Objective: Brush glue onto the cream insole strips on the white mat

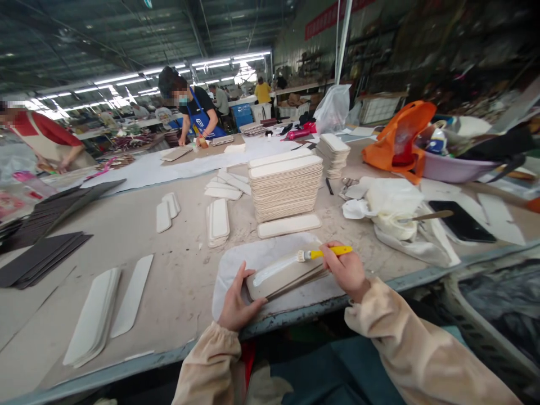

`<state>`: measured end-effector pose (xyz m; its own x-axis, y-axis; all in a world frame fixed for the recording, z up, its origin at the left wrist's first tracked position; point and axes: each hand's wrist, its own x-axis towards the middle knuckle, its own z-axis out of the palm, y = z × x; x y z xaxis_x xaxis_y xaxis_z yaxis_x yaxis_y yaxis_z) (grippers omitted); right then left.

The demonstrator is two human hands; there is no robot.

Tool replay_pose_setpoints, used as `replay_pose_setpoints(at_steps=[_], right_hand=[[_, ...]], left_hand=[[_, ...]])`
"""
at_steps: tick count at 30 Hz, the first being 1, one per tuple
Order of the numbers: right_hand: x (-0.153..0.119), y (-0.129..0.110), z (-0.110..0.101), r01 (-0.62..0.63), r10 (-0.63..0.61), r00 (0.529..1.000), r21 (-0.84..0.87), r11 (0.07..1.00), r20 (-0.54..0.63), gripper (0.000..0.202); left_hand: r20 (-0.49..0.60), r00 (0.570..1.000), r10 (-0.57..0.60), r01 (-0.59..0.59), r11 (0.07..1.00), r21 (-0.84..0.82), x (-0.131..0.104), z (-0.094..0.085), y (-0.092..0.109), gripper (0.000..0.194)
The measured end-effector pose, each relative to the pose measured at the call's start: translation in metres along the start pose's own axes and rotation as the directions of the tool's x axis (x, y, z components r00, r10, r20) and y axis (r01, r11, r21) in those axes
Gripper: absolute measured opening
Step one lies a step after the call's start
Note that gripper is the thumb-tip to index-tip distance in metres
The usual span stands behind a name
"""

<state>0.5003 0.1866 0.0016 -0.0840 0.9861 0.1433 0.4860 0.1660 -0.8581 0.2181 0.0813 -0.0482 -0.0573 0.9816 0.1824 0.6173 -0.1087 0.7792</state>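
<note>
My right hand (pixel 346 271) is closed around the yellow handle of a small paintbrush (pixel 327 252). Its pale bristles touch the upper face of a grey-beige strip with rounded ends (pixel 280 277), where a wet white streak shows. Under that strip lie more of the same kind, slightly fanned. At the left end of the strips, my left hand (pixel 240 301) grips them between thumb and fingers. Beneath everything is a white sheet (pixel 228 264) at the table's front edge. Just behind it, a single cream strip (pixel 289 225) lies flat before a tall stack of cream strips (pixel 287 191).
Several white strips (pixel 93 315) and dark sheets (pixel 42 259) lie on the left. At right are a cloth-wrapped bundle with a wooden stick (pixel 394 205), a black phone (pixel 462 220), scissors (pixel 348 184) and a lilac basin (pixel 458 167). A co-worker in a blue apron (pixel 205 115) works across the table.
</note>
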Motion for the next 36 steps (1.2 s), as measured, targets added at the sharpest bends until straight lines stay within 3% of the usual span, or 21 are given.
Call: replay_pose_setpoints(at_steps=[9,12,16,20,27,36], right_hand=[[0.012,0.02,-0.023,-0.002,-0.029,0.984,-0.175,0.985,-0.176,0.035],[0.004,0.01,-0.017,0.034,-0.047,0.981,-0.073,0.997,-0.191,0.033],[-0.013,-0.011,0.008,-0.022,0.016,1.0,0.354,0.935,0.018,0.032],[-0.029,-0.025,0.041,-0.156,0.03,0.97,0.523,0.838,0.241,0.032],[-0.04,-0.033,0.069,-0.191,-0.019,0.917,0.482,0.855,0.398,0.032],[-0.035,-0.027,0.053,-0.061,-0.055,0.939,0.324,0.944,0.339,0.04]], left_hand=[[0.007,1.0,0.007,-0.007,1.0,0.001,0.001,-0.001,-0.001,0.094],[0.008,1.0,-0.001,0.001,1.0,-0.011,0.001,0.0,0.0,0.093],[0.009,1.0,-0.001,0.001,1.0,-0.01,0.001,0.0,0.002,0.093],[0.003,1.0,0.009,-0.009,0.999,-0.032,0.0,0.002,0.0,0.097],[0.005,1.0,0.004,-0.004,0.999,-0.032,0.0,0.002,-0.004,0.098],[0.008,1.0,0.027,-0.027,1.0,-0.007,0.0,0.001,-0.002,0.097]])
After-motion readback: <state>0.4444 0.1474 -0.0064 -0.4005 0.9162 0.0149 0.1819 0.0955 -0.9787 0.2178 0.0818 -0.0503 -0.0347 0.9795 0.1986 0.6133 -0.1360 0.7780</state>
